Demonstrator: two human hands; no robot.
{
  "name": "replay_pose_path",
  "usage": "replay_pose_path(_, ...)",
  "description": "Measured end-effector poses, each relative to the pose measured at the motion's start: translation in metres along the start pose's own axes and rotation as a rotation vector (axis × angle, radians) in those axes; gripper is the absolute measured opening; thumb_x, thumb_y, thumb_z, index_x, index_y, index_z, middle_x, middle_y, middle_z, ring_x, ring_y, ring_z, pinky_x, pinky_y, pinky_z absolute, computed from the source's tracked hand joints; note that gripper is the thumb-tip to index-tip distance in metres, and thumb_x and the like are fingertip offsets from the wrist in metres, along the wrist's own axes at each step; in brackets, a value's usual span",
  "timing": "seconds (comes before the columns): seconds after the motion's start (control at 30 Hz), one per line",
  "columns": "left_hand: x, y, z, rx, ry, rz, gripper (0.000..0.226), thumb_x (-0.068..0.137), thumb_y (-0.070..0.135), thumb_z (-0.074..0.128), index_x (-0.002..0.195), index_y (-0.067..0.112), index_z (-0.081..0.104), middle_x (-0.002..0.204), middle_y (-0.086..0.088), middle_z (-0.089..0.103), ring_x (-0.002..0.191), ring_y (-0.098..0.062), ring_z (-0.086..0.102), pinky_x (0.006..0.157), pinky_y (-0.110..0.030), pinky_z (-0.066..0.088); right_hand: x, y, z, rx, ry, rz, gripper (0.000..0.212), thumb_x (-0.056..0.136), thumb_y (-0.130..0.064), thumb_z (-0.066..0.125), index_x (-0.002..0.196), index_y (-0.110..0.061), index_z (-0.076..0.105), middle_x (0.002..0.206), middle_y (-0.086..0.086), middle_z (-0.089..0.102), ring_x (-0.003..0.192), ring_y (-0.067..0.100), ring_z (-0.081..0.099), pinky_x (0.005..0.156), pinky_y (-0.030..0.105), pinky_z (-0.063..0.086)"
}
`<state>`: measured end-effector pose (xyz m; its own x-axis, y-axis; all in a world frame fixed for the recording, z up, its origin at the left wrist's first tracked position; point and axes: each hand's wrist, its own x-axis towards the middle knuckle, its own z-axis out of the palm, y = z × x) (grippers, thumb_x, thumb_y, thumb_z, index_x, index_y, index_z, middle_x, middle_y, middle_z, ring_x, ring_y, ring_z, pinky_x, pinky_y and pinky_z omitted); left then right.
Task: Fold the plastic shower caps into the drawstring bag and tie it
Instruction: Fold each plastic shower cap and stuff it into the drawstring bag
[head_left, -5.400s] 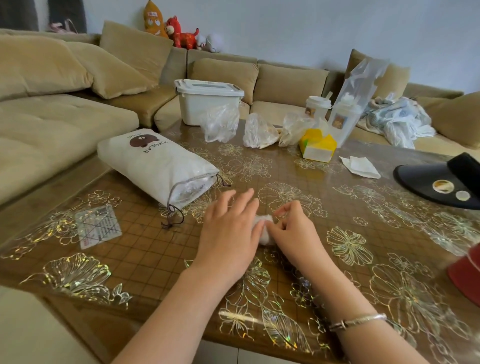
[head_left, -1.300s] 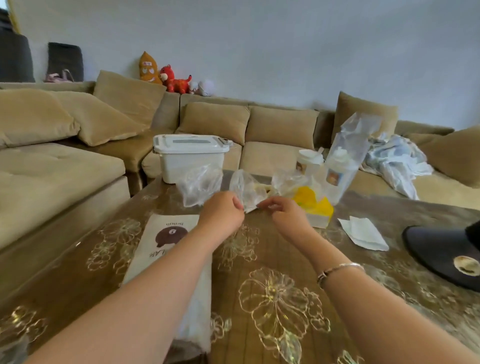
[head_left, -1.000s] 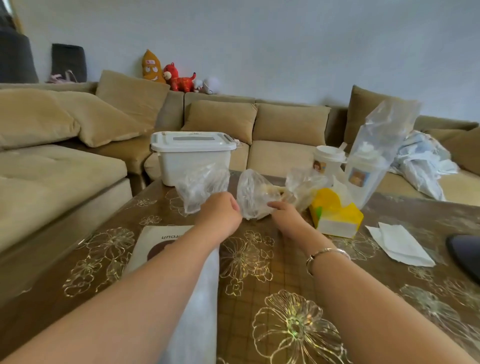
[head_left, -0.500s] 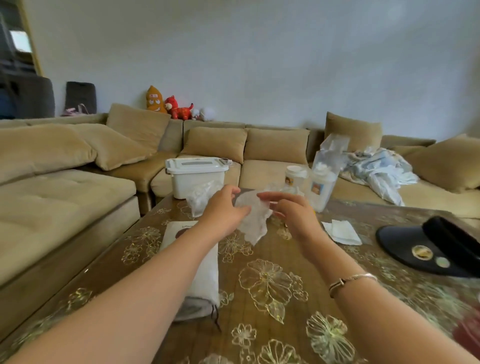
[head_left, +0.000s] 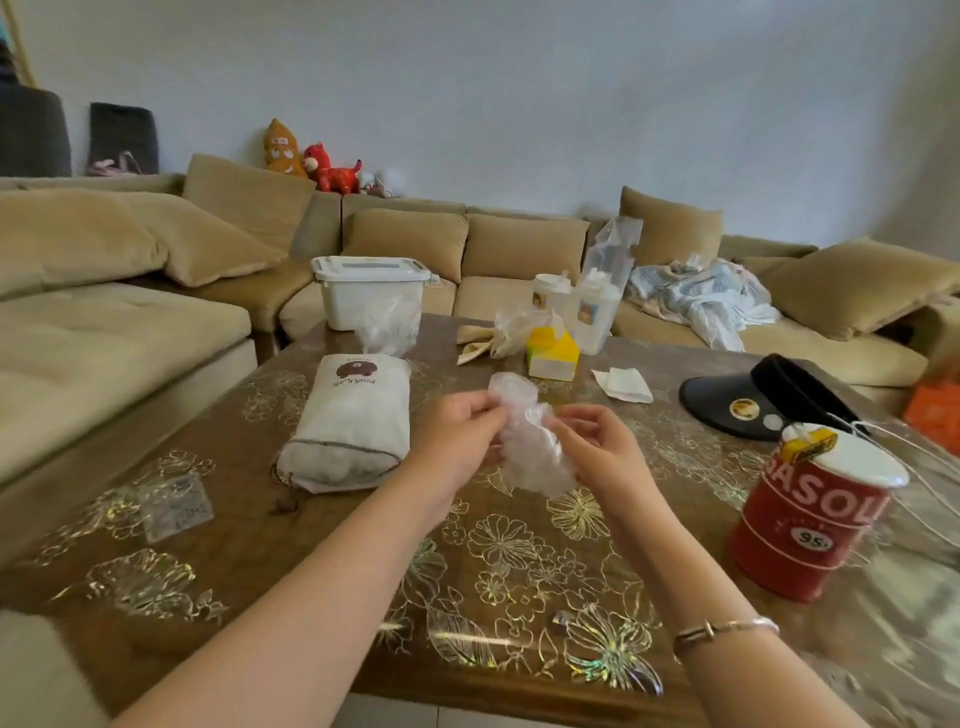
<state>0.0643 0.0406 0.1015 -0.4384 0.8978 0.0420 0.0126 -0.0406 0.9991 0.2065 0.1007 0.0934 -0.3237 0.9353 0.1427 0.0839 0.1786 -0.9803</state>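
Now both hands pinch one crinkled, translucent plastic shower cap (head_left: 530, 441) above the glossy, flower-patterned table (head_left: 311, 597) — the left hand (head_left: 457, 441) grips its upper edge with curled fingers, the right hand (head_left: 592, 447) nips its side. Just left of the cap lies the white fabric drawstring bag (head_left: 353, 426), plump, mouth open. Right of the cap stands a red cylindrical tin (head_left: 815, 514) — well apart.

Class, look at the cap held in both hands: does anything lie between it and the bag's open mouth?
Nothing visible: the cap hangs just right of the bag, whose mouth faces the person, with only bare table between.
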Motion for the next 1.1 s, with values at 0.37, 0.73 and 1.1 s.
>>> replay_pose_path(0.37, 0.036, -0.04, -0.006, -0.114, 0.119, -0.052, 0.007, 0.093, 0.015, 0.066, 0.095, 0.019, 0.071, 0.094, -0.001, 0.074, 0.091, -0.02, 0.07, 0.076, -0.039, 0.058, 0.03, 0.036, 0.005, 0.154, 0.011, 0.165, 0.019, 0.094, -0.019, 0.064, 0.088, -0.001, 0.064, 0.075, 0.011, 0.068, 0.065, 0.02, 0.06, 0.066, 0.032, 0.051)
replay_pose_path(0.73, 0.033, -0.065, -0.045, 0.505, 0.175, 0.085, 0.019, 0.091, 0.032, 0.066, 0.082, 0.017, 0.069, 0.079, 0.0, 0.071, 0.077, -0.014, 0.066, 0.064, -0.02, 0.049, 0.024, 0.039, 0.016, 0.428, 0.096, 0.283, 0.013, 0.09, -0.013, 0.067, 0.092, -0.002, 0.06, 0.093, 0.017, 0.069, 0.08, 0.028, 0.066, 0.08, 0.045, 0.057)
replay_pose_path(1.1, 0.014, -0.049, -0.051, 0.083, 0.042, -0.082, 0.02, 0.094, 0.033, 0.062, 0.087, 0.017, 0.071, 0.099, -0.005, 0.071, 0.096, -0.019, 0.066, 0.088, -0.035, 0.053, 0.008, 0.04, 0.016, -0.054, -0.33, 0.416, 0.059, 0.079, -0.056, 0.066, 0.103, -0.002, 0.071, 0.099, 0.019, 0.073, 0.082, 0.035, 0.069, 0.074, 0.038, 0.058)
